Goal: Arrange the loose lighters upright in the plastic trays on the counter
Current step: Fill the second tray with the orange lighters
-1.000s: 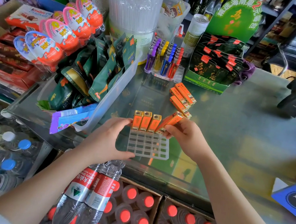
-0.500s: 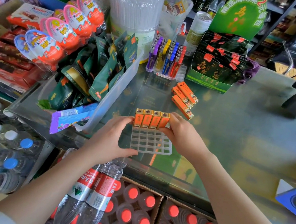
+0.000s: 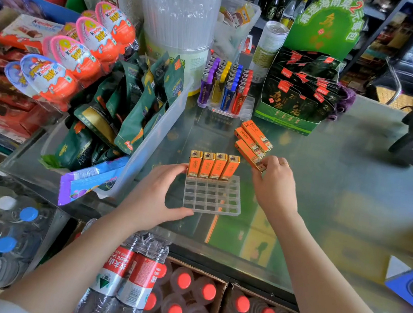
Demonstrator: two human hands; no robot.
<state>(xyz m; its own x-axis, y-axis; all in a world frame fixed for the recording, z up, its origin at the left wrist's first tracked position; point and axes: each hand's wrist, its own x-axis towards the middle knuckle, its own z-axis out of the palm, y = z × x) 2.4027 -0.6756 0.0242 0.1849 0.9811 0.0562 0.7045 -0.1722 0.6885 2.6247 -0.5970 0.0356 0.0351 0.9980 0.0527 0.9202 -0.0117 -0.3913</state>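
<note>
Orange lighters, seated: we count four upright lighters (image 3: pixel 213 165) side by side in the far row of the clear plastic tray (image 3: pixel 212 196); a second ago the fourth was tilted in our right hand, half a second ago it stood in its slot.
Change observed: our right hand (image 3: pixel 274 184) has left the tray and moved back and right to the loose lighters (image 3: pixel 253 143) lying flat on the glass counter (image 3: pixel 331 181).
Right grip: fingertips close narrowly on the end of the nearest loose lighter (image 3: pixel 250 157); we judge it pinched but not yet lifted.
Left grip: our left hand (image 3: pixel 158 197) spreads wide along the tray's left edge, thumb at the near corner, steadying it as before.
Tray status: one row nearly full, the nearer rows bare.
Loose stock: three lighters lie together, just beyond the tray's far right corner.
Other tray: coloured lighters (image 3: pixel 224 86) stand filled farther back.
Meaning for task: we judge one placement finished and the next pickup begun; most of the tray remains to fill.
</note>
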